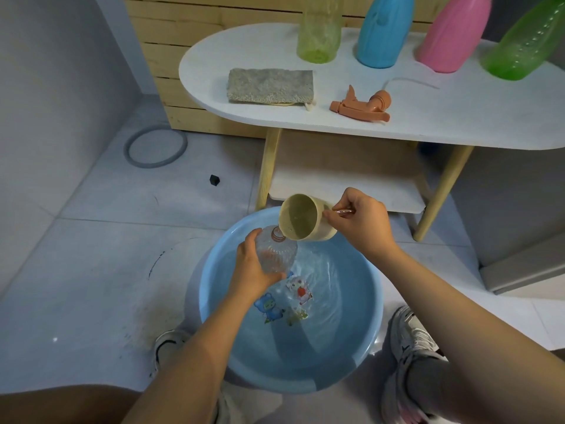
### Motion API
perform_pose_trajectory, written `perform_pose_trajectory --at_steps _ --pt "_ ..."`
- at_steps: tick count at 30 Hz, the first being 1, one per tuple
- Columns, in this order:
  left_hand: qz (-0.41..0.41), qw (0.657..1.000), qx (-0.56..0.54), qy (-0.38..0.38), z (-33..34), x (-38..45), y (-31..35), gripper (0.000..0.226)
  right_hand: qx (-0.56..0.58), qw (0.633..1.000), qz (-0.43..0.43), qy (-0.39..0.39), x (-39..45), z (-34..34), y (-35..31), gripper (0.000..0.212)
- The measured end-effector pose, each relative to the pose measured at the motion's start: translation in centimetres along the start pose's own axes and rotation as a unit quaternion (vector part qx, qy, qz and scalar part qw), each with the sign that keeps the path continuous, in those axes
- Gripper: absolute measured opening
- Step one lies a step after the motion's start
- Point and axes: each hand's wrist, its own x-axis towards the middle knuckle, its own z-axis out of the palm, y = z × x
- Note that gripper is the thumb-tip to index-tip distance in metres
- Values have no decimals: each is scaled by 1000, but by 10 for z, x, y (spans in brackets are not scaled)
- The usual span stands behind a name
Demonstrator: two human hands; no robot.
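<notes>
grey wall (46,71) on left, pale floor tiles (107,255) w/ scuff marks. white oval table (458,117) stood at back on light wood legs (269,166), lower shelf (305,182) under it. slatted wood panel (171,35) behind. grey ring (156,146) & small black block (215,179) lay on floor. light was dim.

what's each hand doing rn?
Left hand: fingers wrapped round the clear bottle, held over the basin.
Right hand: fingers gripping the handle of the cup, tipped at the bottle's neck.
</notes>
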Motion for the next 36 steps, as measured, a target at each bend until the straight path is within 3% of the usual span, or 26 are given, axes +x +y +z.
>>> perform_pose_trajectory --at_steps 36 --pt "-6 1000 -8 -18 0 -1 5 106 -64 988 -126 55 3 -3 -8 23"
